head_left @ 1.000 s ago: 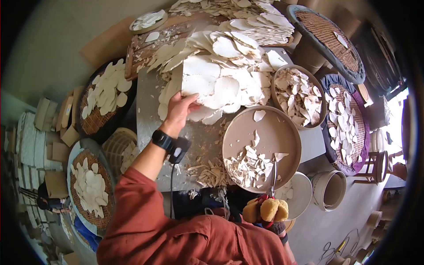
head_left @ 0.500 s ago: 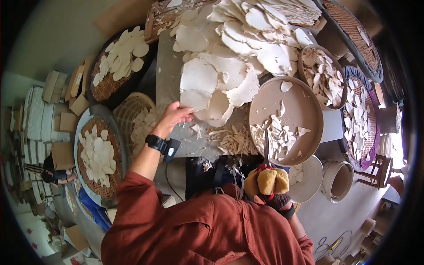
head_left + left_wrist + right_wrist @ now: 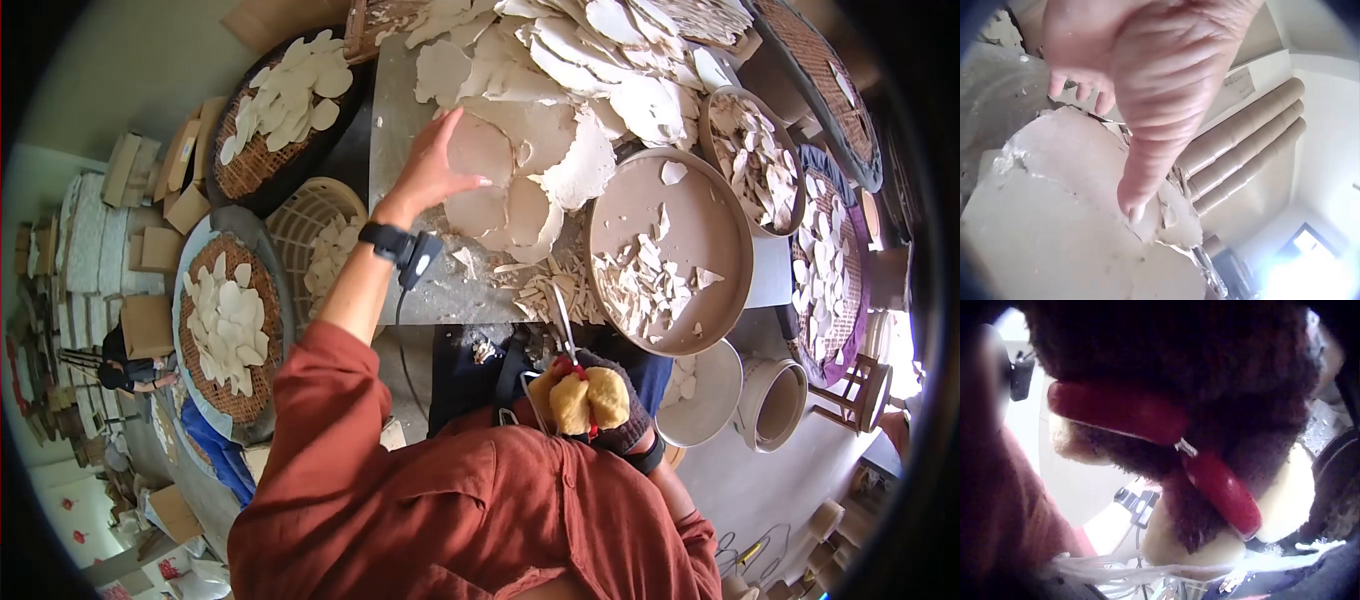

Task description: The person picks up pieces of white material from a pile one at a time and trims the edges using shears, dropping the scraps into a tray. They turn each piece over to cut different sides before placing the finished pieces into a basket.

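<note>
My bare left hand (image 3: 432, 172) is over a flat off-white sheet (image 3: 480, 150) at the table's left, thumb and fingers spread wide. In the left wrist view the thumb of the left hand (image 3: 1147, 94) lies against the broken-edged sheet (image 3: 1054, 231); whether it presses is unclear. Close to my body, my right hand (image 3: 615, 400), in a dark knit glove with yellow padded fingertips, grips red-handled scissors (image 3: 567, 335), blades directed at the table edge. The red handles (image 3: 1216, 490) show against the glove in the right wrist view.
A round tray (image 3: 735, 300) of fragments overhangs the table's front right, beside a smaller bowl (image 3: 797, 200) of scraps. White sheets (image 3: 570, 60) are heaped at the back. Woven trays (image 3: 262, 390) and a basket (image 3: 290, 225) stand left; buckets (image 3: 790, 385) stand lower right.
The head view has shifted, with the table's things lying further right and up. My left fingers have spread from the sheet's edge, and the right hand with the scissors has drawn nearer my body.
</note>
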`<state>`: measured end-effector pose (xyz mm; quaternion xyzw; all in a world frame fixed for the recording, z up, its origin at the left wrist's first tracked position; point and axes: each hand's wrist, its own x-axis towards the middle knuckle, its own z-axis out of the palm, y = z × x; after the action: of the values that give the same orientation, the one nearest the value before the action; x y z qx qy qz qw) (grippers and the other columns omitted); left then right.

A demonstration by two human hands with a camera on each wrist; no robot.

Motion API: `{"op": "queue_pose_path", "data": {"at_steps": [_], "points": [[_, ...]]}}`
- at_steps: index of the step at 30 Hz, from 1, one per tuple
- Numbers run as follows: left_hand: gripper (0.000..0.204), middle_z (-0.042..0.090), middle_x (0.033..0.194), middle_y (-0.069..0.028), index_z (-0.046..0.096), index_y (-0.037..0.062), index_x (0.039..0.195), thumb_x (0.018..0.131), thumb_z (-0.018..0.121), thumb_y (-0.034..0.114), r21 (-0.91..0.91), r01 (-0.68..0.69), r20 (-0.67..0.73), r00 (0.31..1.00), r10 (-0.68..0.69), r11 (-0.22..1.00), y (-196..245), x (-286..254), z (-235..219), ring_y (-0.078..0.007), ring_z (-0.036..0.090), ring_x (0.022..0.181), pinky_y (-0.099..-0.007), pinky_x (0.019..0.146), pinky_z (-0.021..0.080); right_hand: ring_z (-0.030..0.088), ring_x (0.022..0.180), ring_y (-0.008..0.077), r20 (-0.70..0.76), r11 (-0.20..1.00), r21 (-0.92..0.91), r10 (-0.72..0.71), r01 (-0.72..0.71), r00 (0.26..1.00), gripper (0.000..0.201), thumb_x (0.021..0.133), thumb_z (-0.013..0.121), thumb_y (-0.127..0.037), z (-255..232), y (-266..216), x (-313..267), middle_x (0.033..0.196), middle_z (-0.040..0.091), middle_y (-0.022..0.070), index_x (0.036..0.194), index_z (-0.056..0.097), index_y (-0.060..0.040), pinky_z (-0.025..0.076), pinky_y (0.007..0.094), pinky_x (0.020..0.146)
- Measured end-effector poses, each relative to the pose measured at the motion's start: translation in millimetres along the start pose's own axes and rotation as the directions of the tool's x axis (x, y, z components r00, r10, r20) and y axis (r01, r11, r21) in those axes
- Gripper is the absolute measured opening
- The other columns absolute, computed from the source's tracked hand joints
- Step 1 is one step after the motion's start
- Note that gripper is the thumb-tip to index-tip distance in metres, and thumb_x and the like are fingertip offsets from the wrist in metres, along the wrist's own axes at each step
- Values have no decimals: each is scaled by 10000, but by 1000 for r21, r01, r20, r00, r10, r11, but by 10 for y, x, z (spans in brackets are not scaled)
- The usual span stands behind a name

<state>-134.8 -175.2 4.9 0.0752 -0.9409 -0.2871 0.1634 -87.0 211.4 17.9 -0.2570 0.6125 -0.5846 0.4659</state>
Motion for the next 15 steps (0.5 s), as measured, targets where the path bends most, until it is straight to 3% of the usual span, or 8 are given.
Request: {"op": "queue_pose_path", "data": {"at_steps": [4, 7, 10, 11, 12, 13, 14, 15], "points": [[968, 433, 1264, -215, 350, 84, 1360, 557, 839, 313, 41, 33, 142, 989, -39, 999, 16, 182, -41, -350, 393, 1220, -390, 1012, 365, 565, 912, 184, 6, 984, -96, -152, 152, 988, 341, 717, 693, -123, 27, 148, -21, 981, 598, 86, 1020, 571, -23, 435, 293, 829], [868, 461, 1241, -192, 446, 85, 1295, 554, 848, 291, 317, 151, 189, 957, -219, 936, 176, 160, -160, -325, 484, 1129, -389, 944, 418, 590, 867, 293, 11, 990, -62, -129, 130, 992, 499, 640, 739, -218, 70, 209, -6, 932, 593, 140, 1057, 546, -24, 463, 336, 785], [631, 556, 1082, -176, 569, 61, 1159, 622, 808, 288, 378, 144, 147, 966, -213, 914, 201, 79, -393, -277, 570, 967, -357, 827, 471, 589, 840, 280, -2, 997, -28, -66, 66, 998, 446, 646, 734, -207, 82, 235, 17, 898, 589, 120, 1008, 538, -33, 462, 334, 757], [571, 578, 1015, -154, 580, 46, 1128, 646, 792, 267, 271, 198, 242, 933, -266, 942, 156, 64, -494, -244, 578, 901, -339, 791, 472, 589, 836, 277, -19, 1000, -13, -24, 24, 1000, 433, 649, 732, -204, 92, 247, 14, 895, 589, 117, 997, 536, -35, 462, 334, 751], [513, 601, 948, -131, 591, 31, 1097, 670, 776, 246, 166, 261, 338, 891, -304, 951, 101, 60, -613, -212, 585, 836, -321, 754, 473, 589, 830, 270, -25, 991, -72, -113, 111, 993, 410, 657, 727, -190, 89, 150, 16, 881, 585, 108, 985, 532, -39, 462, 331, 744], [455, 624, 881, -108, 602, 16, 1066, 695, 760, 225, 64, 333, 434, 840, -327, 941, 78, 57, -694, -179, 593, 770, -303, 718, 474, 588, 827, 261, -39, 998, -47, -53, 51, 998, 394, 671, 719, -185, 78, 102, 12, 870, 581, 99, 988, 533, -41, 462, 322, 747], [328, 628, 766, -57, 591, -14, 1027, 757, 694, 141, -130, 335, 416, 873, -256, 933, 228, -48, -782, -107, 556, 684, -263, 655, 454, 587, 826, 257, -72, 974, 215, 95, -77, 993, 394, 673, 720, -183, 83, 161, 12, 871, 578, 96, 990, 533, -43, 462, 319, 749], [300, 625, 782, -54, 583, -21, 1018, 776, 674, 130, -191, 338, 363, 897, -253, 922, 336, -144, -831, -102, 557, 698, -255, 653, 455, 586, 826, 252, -70, 942, 316, 143, -114, 987, 393, 675, 721, -178, 85, 202, 18, 875, 577, 93, 993, 533, -44, 463, 318, 750]]}}
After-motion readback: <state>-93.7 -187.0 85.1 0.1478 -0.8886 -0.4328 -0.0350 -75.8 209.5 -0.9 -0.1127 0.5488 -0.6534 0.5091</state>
